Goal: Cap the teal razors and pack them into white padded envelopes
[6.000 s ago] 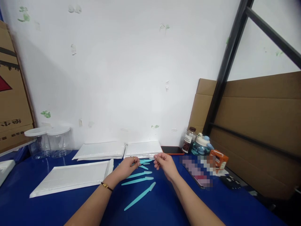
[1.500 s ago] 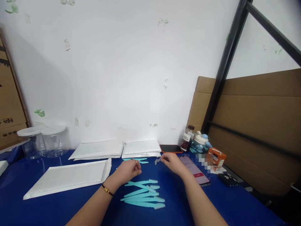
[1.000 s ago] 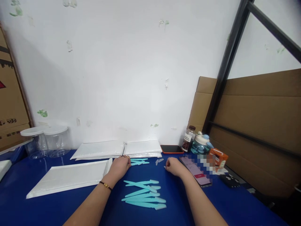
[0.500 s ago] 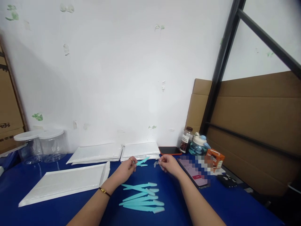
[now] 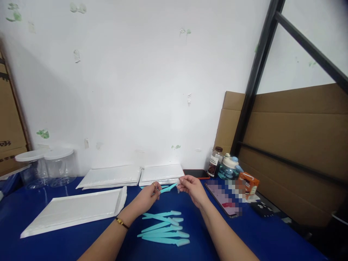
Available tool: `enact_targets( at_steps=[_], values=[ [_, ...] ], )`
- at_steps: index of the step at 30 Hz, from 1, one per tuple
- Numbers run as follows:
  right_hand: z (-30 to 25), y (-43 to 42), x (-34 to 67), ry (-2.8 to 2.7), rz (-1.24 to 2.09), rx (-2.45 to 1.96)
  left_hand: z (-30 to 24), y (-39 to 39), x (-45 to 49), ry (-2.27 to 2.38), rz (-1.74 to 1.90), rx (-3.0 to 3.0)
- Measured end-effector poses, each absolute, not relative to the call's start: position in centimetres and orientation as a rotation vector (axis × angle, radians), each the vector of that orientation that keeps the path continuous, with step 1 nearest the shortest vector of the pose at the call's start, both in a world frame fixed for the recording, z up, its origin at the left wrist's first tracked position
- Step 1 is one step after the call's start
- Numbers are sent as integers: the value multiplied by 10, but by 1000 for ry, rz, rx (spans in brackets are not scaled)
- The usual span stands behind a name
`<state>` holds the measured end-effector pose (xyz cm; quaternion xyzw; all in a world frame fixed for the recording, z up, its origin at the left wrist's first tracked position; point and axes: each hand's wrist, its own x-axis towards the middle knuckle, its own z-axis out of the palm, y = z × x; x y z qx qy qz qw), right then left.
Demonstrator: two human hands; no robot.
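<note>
A teal eyebrow razor (image 5: 169, 188) is pinched by its handle in my left hand (image 5: 149, 196), its blade end pointing right. My right hand (image 5: 191, 186) has thumb and fingertips closed on a small clear blade cap (image 5: 178, 182) at that end. How far the cap sits over the blade is too small to tell. Just below these fingertips lies another small clear piece (image 5: 178, 190). Behind my left hand, part of another teal razor (image 5: 164, 186) shows on the table. Several more teal razors (image 5: 165, 240) lie fanned out between my forearms, pale caps at their right ends.
White padded envelopes lie on the blue table: one at left (image 5: 73, 210), two stacks (image 5: 111, 175) (image 5: 162, 173) by the wall. Two clear lidded jars (image 5: 61, 168) stand far left. At right are phones (image 5: 196, 174) (image 5: 221, 199), a brown-capped bottle (image 5: 215, 162), a drinking bottle (image 5: 228, 168) and an orange box (image 5: 247, 185).
My right hand has moved left with the cap, up to the razor's blade end. My left hand has shifted slightly right, and the razor has tilted less steeply.
</note>
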<state>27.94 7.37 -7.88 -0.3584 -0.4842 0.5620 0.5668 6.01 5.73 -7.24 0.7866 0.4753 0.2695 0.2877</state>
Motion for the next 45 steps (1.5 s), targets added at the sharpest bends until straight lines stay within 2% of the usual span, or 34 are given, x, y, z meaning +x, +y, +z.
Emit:
enact_targets(
  at_steps=[8, 20, 22, 26, 28, 33, 37, 41, 45],
  values=[
    [-81, 78, 283, -1083, 1279, -822, -77, 61, 56, 1252, 773, 2064],
    [-81, 69, 269, -1280, 1358, -886, -75, 59, 58, 1184, 731, 2016],
    [-82, 75, 278, -1398, 1229, -985, -73, 57, 57, 1189, 657, 2015],
    [-88, 88, 301, -1698, 567, -1269, -69, 51, 56, 1220, 377, 2100],
    [-93, 90, 307, -1896, 340, -1322, -70, 50, 55, 1257, 318, 2154],
    [-100, 88, 297, -2305, 113, -1386, -83, 62, 46, 1583, 545, 2452],
    [-96, 83, 285, -2392, -29, -1482, -93, 73, 38, 1714, 500, 2564],
    [-95, 80, 279, -2391, 3, -1424, -94, 75, 38, 1684, 448, 2563],
    [-102, 81, 280, -2320, 316, -1340, -91, 76, 40, 1647, 440, 2510]
  ],
)
